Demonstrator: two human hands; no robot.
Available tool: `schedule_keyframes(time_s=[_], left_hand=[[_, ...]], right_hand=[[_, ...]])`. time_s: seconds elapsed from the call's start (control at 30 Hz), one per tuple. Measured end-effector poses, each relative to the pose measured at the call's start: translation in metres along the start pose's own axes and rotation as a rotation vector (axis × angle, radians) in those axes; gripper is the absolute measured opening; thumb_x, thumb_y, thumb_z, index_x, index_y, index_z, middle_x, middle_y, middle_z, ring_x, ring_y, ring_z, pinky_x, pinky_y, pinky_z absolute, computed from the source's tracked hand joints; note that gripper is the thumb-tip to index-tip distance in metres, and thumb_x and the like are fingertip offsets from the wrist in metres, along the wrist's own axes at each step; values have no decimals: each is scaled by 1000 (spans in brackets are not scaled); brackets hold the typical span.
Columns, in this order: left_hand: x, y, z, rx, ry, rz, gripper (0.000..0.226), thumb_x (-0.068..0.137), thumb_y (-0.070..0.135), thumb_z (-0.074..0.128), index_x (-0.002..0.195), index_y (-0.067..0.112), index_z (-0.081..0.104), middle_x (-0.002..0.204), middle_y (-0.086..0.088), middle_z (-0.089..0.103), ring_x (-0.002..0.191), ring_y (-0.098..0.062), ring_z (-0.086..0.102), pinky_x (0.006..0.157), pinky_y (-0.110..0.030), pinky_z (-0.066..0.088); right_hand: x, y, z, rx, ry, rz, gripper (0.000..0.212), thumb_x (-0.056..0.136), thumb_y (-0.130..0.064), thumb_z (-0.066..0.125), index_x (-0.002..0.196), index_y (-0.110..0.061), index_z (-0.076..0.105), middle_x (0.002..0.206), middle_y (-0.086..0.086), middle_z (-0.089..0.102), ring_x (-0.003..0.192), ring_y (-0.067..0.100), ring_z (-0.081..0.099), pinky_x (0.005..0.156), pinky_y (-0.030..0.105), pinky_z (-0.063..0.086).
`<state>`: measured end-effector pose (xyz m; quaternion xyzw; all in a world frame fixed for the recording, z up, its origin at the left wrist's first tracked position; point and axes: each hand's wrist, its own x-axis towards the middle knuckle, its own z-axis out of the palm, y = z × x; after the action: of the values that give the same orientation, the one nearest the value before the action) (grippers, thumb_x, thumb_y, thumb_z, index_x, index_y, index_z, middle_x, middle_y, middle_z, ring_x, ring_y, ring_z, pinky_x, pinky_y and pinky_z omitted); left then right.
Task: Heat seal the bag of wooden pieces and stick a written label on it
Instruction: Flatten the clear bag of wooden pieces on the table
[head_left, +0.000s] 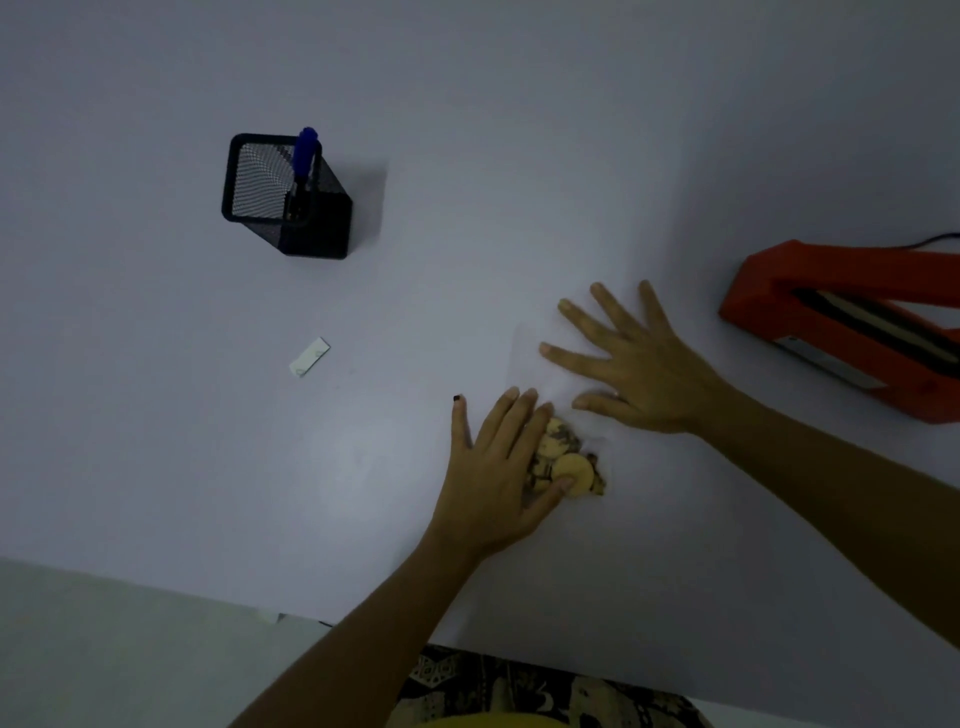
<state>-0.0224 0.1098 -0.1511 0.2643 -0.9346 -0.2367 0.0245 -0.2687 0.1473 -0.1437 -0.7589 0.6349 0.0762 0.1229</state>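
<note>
A clear plastic bag lies flat on the white table, hard to make out against it. Yellow wooden pieces are bunched at its near end. My left hand lies flat with fingers spread, its thumb and fingers touching the wooden pieces. My right hand presses flat, fingers apart, on the bag's empty far part. A small white label lies to the left. The red heat sealer stands at the right with its arm raised.
A black mesh pen holder with a blue marker stands at the back left. A black cable runs off behind the sealer. The table's near edge slants across the lower left.
</note>
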Motion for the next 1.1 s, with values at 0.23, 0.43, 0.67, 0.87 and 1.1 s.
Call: schedule_keyframes(time_s=[0.23, 0.43, 0.67, 0.87, 1.1], left_hand=[[0, -4, 4, 67, -31, 8, 72, 89, 63, 40, 143, 15, 41, 150, -6, 39, 143, -19, 28, 111, -64, 14], [-1, -4, 2, 67, -28, 5, 73, 89, 64, 37, 143, 14, 40, 150, -6, 39, 142, -20, 29, 113, -63, 14], [0, -4, 3, 51, -7, 0, 74, 87, 64, 43, 142, 15, 41, 149, -6, 41, 142, -19, 30, 113, -63, 13], [0, -4, 3, 48, 3, 1, 74, 87, 64, 43, 142, 15, 42, 149, -6, 40, 142, -19, 30, 113, -63, 13], [1, -4, 3, 37, -5, -8, 73, 86, 64, 45, 142, 16, 42, 149, -5, 41, 142, -18, 30, 114, -63, 12]], right_hand=[[11, -17, -4, 21, 74, -105, 74, 89, -70, 24, 149, -28, 26, 160, 11, 13, 147, 38, 4, 111, 69, 5], [26, 0, -13, -32, 53, -53, 69, 91, -68, 22, 149, -32, 25, 160, 10, 11, 146, 39, 5, 110, 71, 3], [18, -12, -8, 82, 59, 253, 83, 85, -75, 27, 152, -27, 16, 161, 11, 5, 147, 37, 0, 109, 69, -1], [7, -6, -1, 88, 37, 453, 91, 80, -80, 26, 152, -28, 7, 161, 11, 2, 147, 37, 1, 108, 70, 1], [4, -11, -2, 143, 104, 486, 80, 88, -69, 30, 152, -23, 14, 160, 14, 8, 147, 36, 5, 110, 68, 2]])
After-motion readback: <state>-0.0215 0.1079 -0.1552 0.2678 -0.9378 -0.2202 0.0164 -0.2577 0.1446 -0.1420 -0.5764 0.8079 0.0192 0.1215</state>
